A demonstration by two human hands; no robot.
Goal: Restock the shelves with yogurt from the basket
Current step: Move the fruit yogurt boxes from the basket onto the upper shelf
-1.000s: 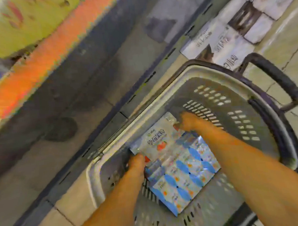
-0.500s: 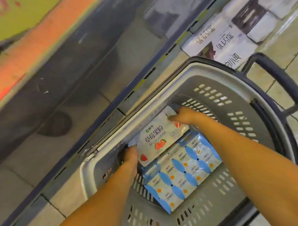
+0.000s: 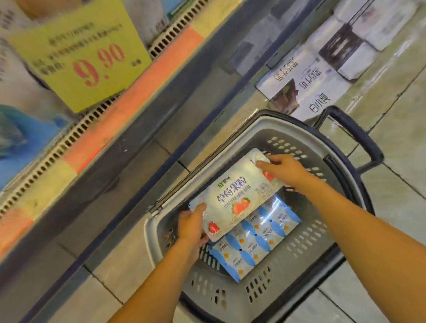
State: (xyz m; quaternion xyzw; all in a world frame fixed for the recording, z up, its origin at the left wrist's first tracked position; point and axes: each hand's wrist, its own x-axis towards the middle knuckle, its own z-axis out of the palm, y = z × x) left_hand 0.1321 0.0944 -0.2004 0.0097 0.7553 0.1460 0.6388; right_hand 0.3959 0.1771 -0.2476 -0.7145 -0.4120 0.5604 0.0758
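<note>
A white strawberry yogurt pack [image 3: 237, 194] hangs above the grey shopping basket [image 3: 314, 252] on the floor. My left hand [image 3: 191, 225] grips its near left end, thumb on top. My right hand [image 3: 282, 168] grips its far right end. Under it, in the basket, lies a blue and white yogurt multipack [image 3: 256, 242]. The shelf edge [image 3: 123, 109] with its orange strip runs along the upper left.
A yellow price tag [image 3: 82, 52] reading 9.90 hangs from the shelf. White cartons [image 3: 308, 85] are stacked on the floor beyond the basket. The basket's dark handle [image 3: 358, 134] sticks out at its far right. Tiled floor lies to the right.
Both hands have lifted the strawberry pack up off the blue multipack. My view has risen, bringing the shelf edge and price tag into sight.
</note>
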